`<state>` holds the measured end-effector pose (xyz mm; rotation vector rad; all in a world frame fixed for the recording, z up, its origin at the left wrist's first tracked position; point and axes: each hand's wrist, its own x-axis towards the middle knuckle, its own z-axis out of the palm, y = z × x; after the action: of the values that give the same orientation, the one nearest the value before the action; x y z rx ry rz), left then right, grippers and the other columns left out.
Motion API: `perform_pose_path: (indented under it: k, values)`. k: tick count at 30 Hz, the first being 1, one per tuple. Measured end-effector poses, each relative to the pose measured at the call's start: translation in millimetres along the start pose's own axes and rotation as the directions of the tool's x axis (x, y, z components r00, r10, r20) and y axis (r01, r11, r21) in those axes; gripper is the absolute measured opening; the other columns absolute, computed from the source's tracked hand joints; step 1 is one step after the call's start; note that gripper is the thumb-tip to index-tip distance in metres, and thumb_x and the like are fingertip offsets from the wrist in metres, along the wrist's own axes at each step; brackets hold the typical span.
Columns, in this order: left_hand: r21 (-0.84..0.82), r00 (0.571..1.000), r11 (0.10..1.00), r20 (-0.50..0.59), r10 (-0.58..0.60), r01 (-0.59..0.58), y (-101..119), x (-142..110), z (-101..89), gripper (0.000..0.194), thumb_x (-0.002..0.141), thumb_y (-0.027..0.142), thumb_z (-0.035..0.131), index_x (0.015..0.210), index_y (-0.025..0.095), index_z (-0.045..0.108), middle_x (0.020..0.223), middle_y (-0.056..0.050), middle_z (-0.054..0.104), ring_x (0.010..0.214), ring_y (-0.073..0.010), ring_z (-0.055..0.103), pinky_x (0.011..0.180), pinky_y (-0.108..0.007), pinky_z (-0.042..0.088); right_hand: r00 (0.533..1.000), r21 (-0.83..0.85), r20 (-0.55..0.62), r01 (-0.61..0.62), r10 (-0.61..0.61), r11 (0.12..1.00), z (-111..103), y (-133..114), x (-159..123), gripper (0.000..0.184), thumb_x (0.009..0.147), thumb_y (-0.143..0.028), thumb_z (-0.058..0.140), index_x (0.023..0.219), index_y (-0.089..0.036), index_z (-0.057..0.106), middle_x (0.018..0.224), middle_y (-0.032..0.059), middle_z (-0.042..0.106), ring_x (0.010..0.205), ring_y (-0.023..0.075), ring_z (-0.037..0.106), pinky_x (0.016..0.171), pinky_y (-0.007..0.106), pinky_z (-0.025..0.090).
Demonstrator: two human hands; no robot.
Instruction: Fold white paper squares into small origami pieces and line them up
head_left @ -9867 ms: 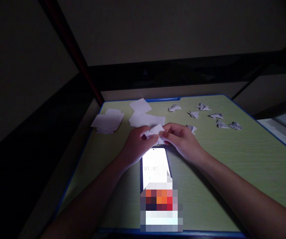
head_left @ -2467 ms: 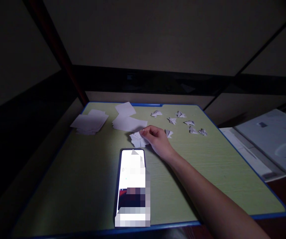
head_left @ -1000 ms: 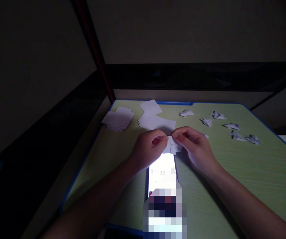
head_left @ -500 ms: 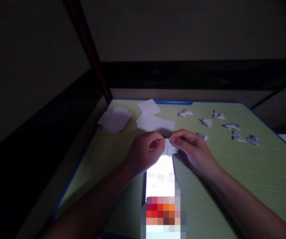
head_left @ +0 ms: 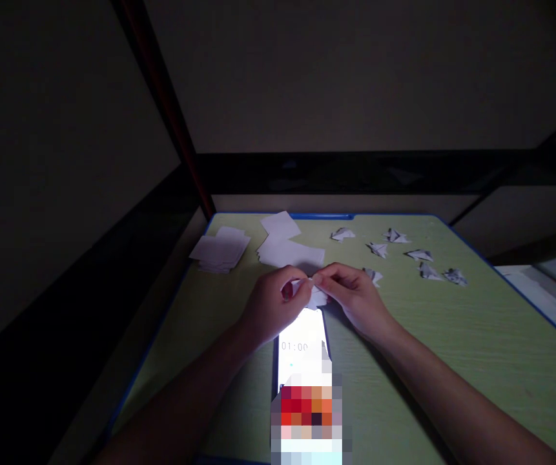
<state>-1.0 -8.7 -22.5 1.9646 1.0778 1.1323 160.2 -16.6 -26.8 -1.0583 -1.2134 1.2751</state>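
Note:
Between my two hands is a small piece of folded white paper (head_left: 318,297), held just above the top end of a lit phone (head_left: 299,332). My left hand (head_left: 275,300) pinches its left side with thumb and curled fingers. On its right side, the thumb and fingertips of my right hand (head_left: 350,294) press together at the upper edge. The fingers hide much of the folds. Right behind my right hand lies a folded paper figure (head_left: 372,276), partly covered by it. Digits reading 01:00 show on the phone's screen.
Several folded paper figures (head_left: 419,255) lie on the right of the green table (head_left: 452,349). A stack of paper squares (head_left: 219,250) sits at the far left, with more loose paper squares (head_left: 287,250) beyond my hands. A blue rim edges the table; walls stand behind and left.
The whole view has tilted up and shifted, so the table sits lower and further left. Both hands still grip the folded paper, with their fingers slightly moved on it.

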Motion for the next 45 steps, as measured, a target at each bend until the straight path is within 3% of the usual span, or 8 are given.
perform_pose_path:
  k: [9,22,45]
  values:
    - [0.016,0.998,0.998,-0.012,-0.061,0.061,-7.5,0.9,1.0,0.016,0.085,0.023,0.051,0.074,0.014,0.057,0.058,0.004,0.050,0.052,-0.0086,0.045,0.048,-0.019,0.032,0.998,-0.008,0.060,-0.012,0.012,1.000,-1.8,7.7,2.7,0.021,0.077,-0.038,0.069,0.081,-0.017,0.068,0.062,-0.0025,0.058,0.054,0.0102,0.044,0.052,0.025,0.031]
    - [-0.035,0.993,0.992,0.025,-0.117,0.118,-9.3,0.1,3.6,0.013,0.081,0.024,0.054,0.076,0.013,0.059,0.061,0.003,0.052,0.053,-0.0084,0.047,0.049,-0.018,0.035,0.999,-0.048,0.042,0.001,0.001,0.999,1.3,3.6,3.2,0.026,0.072,-0.040,0.070,0.072,-0.015,0.064,0.054,-0.0038,0.051,0.051,0.0098,0.041,0.050,0.025,0.028]
    - [-0.023,0.995,0.996,0.038,-0.088,0.089,-5.4,-1.6,2.3,0.018,0.085,0.027,0.052,0.073,0.014,0.057,0.057,0.004,0.050,0.050,-0.0081,0.045,0.047,-0.019,0.032,0.999,-0.050,0.047,-0.024,0.026,0.998,5.6,-5.4,-0.3,0.033,0.070,-0.048,0.071,0.069,-0.016,0.062,0.052,-0.0046,0.048,0.049,0.0090,0.037,0.047,0.024,0.026]
